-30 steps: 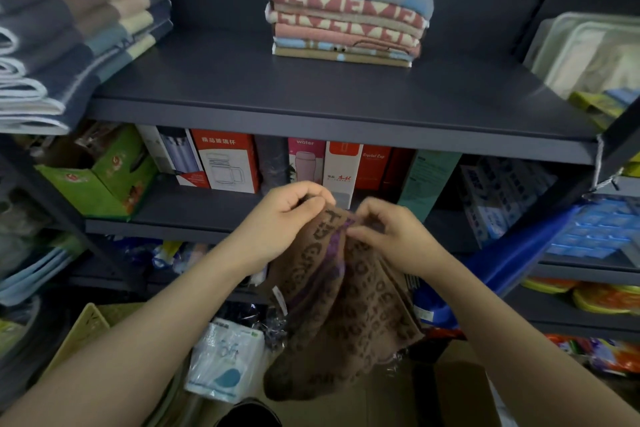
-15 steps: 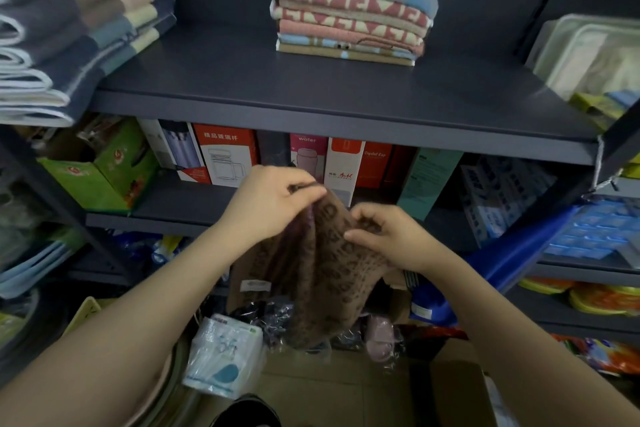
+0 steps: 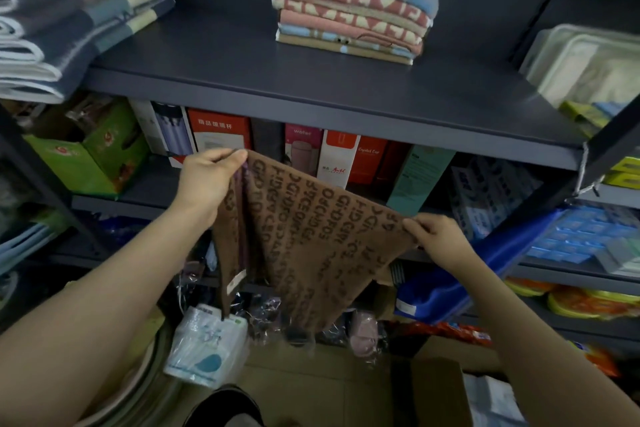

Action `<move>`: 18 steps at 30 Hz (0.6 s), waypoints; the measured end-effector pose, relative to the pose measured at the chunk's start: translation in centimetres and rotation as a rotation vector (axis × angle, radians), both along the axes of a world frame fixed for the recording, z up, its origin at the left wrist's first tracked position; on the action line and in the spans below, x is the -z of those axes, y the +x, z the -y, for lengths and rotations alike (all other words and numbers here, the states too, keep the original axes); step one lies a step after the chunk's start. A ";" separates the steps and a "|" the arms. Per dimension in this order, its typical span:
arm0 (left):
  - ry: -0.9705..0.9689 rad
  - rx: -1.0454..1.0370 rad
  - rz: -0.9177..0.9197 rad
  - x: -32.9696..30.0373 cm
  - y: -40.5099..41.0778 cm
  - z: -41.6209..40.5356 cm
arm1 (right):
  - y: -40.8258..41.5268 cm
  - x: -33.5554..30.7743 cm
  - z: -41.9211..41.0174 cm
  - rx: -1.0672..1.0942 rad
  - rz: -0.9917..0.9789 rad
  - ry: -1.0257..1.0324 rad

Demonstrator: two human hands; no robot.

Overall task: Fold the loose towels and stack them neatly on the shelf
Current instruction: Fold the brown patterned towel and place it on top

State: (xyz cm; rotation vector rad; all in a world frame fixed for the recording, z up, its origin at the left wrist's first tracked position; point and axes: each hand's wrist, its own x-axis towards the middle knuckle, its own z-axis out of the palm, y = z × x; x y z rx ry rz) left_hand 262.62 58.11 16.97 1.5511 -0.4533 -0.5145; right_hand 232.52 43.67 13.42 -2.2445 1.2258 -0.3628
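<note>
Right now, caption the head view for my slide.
Both hands, left hand and right hand, pinch a brown lettered towel spread below the shelf.

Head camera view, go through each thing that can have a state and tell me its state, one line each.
Brown towel: unfolded, spread between both hands.
Left hand: pinching the towel's upper corner.
Right hand: pinching the towel's lower corner.
Pink and blue towels: folded, stacked on the shelf.
Dark striped towels: folded, stacked.
</note>
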 end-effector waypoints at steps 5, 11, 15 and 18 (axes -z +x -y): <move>0.327 0.062 0.096 1.6 0.8 1.1 | 1.3 -0.3 -0.4 0.270 0.132 0.057; 0.344 0.320 0.007 0.3 -2.7 2.6 | 3.5 -3.9 -5.2 0.046 0.290 0.270; 0.153 0.457 0.001 -1.3 -6.6 3.2 | 5.3 -7.0 -8.3 -0.171 0.565 0.428; 0.016 0.566 -0.082 -2.5 -8.9 2.8 | 5.8 -8.4 -9.2 -0.186 0.658 0.388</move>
